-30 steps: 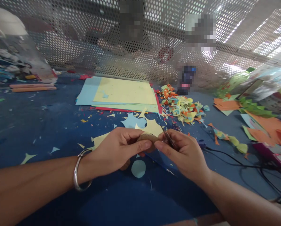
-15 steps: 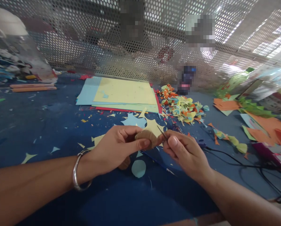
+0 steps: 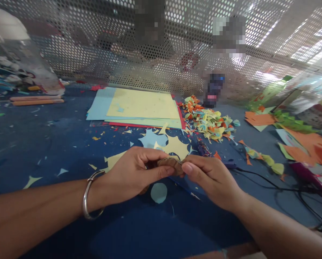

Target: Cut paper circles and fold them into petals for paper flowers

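Observation:
My left hand (image 3: 131,174) and my right hand (image 3: 212,178) meet above the blue table (image 3: 42,144), both pinching a small brown paper piece (image 3: 169,162) between thumb and fingers. A silver bangle (image 3: 88,196) sits on my left wrist. Under the hands lie a light blue paper circle (image 3: 159,192) and yellow and blue paper offcuts (image 3: 174,145). The thin tool seen earlier in my right hand is hidden now.
A stack of yellow, blue and red sheets (image 3: 139,108) lies ahead, with a heap of small folded coloured pieces (image 3: 208,122) to its right. Orange and green paper (image 3: 298,140) and a black cable (image 3: 271,183) are at the right. A perforated screen (image 3: 96,46) stands behind.
My right hand moved back in against the brown piece and closed on it; the thin pointed tool it showed half a second ago is out of sight. The piece now lies flatter.

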{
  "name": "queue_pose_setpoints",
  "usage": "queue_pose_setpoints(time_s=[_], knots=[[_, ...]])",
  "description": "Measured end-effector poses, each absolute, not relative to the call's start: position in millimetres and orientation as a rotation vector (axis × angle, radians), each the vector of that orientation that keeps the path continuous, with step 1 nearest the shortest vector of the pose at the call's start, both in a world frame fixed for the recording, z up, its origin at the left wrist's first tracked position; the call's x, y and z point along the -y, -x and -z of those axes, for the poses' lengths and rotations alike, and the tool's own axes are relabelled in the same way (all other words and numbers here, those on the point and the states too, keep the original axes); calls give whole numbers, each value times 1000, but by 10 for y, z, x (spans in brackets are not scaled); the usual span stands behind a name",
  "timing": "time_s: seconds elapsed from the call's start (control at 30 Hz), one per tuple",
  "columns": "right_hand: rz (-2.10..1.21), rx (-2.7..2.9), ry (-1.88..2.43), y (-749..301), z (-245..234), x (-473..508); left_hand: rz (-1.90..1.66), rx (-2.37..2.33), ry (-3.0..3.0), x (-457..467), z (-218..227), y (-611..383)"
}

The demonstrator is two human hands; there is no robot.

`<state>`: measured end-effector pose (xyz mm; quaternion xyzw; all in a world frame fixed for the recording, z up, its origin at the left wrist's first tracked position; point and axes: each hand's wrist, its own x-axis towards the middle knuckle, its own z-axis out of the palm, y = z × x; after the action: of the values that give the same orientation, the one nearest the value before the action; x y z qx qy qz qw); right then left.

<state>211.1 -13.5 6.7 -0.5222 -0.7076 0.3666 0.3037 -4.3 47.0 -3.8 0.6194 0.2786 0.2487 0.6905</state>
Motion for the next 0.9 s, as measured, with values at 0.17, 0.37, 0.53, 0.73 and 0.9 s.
queue_pose_setpoints(time_s=[0.17, 0.37, 0.53, 0.73, 0.9], knots=[[-943, 1879, 1371, -2107, -70, 154, -538, -597, -1349, -471, 17, 28], [-948, 1885, 1366, -2111, -77, 162, -496, -572, -1284, -476, 42, 34], [-979, 1874, 1365, -2112, -104, 159, -464, -579, -1271, -484, 48, 41], [-976, 1877, 1372, -2112, -110, 172, -471, -575, -1282, -480, 36, 43], [-958, 1892, 1401, -2116, -96, 160, -468, -563, -1301, -486, 47, 56]])
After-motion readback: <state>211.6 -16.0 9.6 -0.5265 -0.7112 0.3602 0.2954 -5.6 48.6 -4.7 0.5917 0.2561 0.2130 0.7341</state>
